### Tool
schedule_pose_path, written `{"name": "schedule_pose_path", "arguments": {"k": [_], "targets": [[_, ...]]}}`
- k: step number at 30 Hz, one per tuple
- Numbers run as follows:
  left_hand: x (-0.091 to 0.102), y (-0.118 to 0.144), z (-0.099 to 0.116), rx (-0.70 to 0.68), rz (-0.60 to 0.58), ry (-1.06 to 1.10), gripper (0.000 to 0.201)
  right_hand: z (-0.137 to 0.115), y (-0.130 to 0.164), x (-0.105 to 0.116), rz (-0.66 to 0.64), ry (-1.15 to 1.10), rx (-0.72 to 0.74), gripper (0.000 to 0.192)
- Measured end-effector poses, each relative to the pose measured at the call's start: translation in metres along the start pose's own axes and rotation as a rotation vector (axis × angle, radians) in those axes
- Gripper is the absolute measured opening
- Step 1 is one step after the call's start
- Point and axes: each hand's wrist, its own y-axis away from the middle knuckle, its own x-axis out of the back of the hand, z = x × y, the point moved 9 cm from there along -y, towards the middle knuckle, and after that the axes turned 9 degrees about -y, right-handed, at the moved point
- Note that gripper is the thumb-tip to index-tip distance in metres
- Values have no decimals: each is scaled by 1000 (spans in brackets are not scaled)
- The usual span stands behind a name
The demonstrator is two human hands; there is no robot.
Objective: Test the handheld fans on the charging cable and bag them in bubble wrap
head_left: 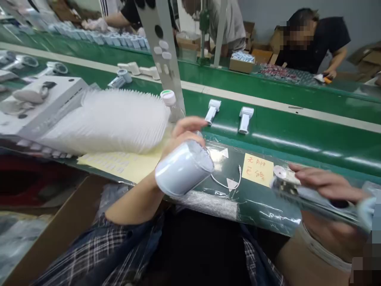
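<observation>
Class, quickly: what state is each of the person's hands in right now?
Left hand: holding a pale cylindrical part.
Right hand: holding a long, blurred part.

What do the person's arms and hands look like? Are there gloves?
No gloves: the left hand and right hand are bare. The left sleeve and right sleeve are dark plaid with pale lines. A pale band circles the right wrist.

Blur smears the right hand point(333, 186) and its device point(320, 202); a cylinder point(184, 169) partly hides the left hand point(183, 135).
</observation>
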Motion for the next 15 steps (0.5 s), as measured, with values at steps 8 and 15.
{"name": "schedule_pose_path", "arguments": {"k": [8,15], "targets": [[-54,48,0,32,-36,269,81,82,29,-85,99,-74,-561,131],[-66,75,-23,17,65,-219,91,92,44,-150,-395,-117,-557,142]]}}
